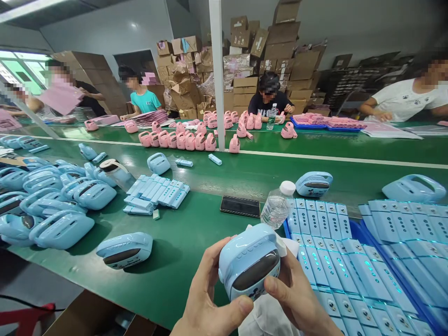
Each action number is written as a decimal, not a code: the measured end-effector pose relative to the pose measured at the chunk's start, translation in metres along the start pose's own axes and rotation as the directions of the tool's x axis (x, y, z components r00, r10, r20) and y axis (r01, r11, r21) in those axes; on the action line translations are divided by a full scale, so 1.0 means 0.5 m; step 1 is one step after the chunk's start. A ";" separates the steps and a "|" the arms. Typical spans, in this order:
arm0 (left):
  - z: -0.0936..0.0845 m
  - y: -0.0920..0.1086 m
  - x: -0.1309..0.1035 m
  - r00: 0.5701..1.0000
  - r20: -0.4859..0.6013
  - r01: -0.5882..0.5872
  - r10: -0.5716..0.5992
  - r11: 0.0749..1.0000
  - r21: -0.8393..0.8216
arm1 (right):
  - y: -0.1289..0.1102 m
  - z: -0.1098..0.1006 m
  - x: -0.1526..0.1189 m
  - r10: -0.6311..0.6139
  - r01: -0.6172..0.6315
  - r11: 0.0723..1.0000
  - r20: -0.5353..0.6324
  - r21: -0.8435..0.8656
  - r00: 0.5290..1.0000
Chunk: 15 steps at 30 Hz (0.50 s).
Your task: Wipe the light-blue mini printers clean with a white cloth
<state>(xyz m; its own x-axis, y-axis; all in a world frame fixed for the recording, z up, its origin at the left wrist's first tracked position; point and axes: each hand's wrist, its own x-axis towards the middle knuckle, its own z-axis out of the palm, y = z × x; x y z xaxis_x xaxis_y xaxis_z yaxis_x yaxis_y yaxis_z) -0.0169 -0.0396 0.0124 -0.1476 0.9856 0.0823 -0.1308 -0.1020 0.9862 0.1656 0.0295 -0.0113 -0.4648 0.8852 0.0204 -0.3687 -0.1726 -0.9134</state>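
Along the green assembly bench (pixel 196 242), near edge, the left hand (pixel 206 298) and right hand (pixel 297 303) clasp a blue speaker (pixel 249 266) between them, dark front panel tilted up for viewing, beside the tray of blue remotes (pixel 350 261).

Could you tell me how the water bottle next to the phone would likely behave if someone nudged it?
The bottle looks thin, clear and nearly empty, so probably light and easily tipped. Being round, it would likely roll across the smooth green table.
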 end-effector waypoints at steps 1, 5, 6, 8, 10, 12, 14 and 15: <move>-0.003 0.006 -0.001 1.000 0.030 0.005 -0.006 1.000 0.031 | 0.003 -0.001 -0.002 0.002 -0.002 0.999 0.000 0.032 1.000; -0.004 0.015 -0.007 0.999 0.047 0.018 -0.022 0.995 0.100 | 0.002 0.001 -0.007 0.022 -0.023 0.993 0.013 0.117 1.000; -0.001 0.013 -0.009 1.000 0.029 0.005 -0.008 0.995 0.101 | -0.001 0.002 -0.008 0.032 -0.033 0.992 0.017 0.118 0.999; 0.006 0.011 -0.014 1.000 0.001 -0.013 0.013 0.996 0.088 | -0.006 0.002 -0.013 0.048 -0.050 0.994 0.025 0.095 0.999; 0.013 0.013 -0.018 1.000 -0.005 -0.006 0.007 0.997 0.080 | -0.009 0.002 -0.018 0.052 -0.053 0.996 0.018 0.067 0.998; 0.016 0.017 -0.020 1.000 0.008 0.008 -0.008 0.996 0.084 | -0.011 0.001 -0.022 0.048 -0.048 0.998 0.003 0.041 0.999; 0.014 0.020 -0.018 0.999 0.026 0.035 -0.038 0.995 0.096 | -0.012 0.003 -0.024 0.038 -0.038 0.999 -0.002 0.007 0.999; 0.012 0.019 -0.017 0.998 0.032 0.052 -0.055 0.993 0.107 | -0.012 0.006 -0.024 0.035 -0.035 0.999 0.000 -0.024 0.999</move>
<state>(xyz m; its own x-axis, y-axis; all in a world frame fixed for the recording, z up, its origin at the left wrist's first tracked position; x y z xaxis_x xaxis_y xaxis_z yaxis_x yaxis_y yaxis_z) -0.0109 -0.0480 0.0221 -0.1089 0.9935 0.0320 -0.0327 -0.0358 0.9988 0.1710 0.0186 -0.0047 -0.4775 0.8786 -0.0111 -0.3328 -0.1925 -0.9231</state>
